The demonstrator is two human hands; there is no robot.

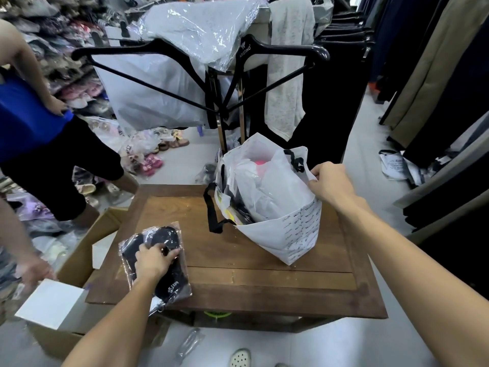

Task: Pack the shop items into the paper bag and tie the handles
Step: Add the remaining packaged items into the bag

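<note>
A white paper bag (pixel 291 234) with black ribbon handles (pixel 213 207) stands on the small wooden table (pixel 264 274), stuffed with several plastic-wrapped items, one of them pink. My right hand (pixel 330 182) pinches the bag's right rim and holds it apart. A clear plastic packet of black slippers (pixel 169 282) lies at the table's left front corner. My left hand (pixel 153 260) presses down on that packet and grips it.
An open cardboard box (pixel 87 247) with a white box (pixel 53 305) sits left of the table. Another person in blue stands at the left. A rack with black hangers (pixel 211 75) and bagged clothes rises behind the table. Trousers hang on the right; shoes litter the floor.
</note>
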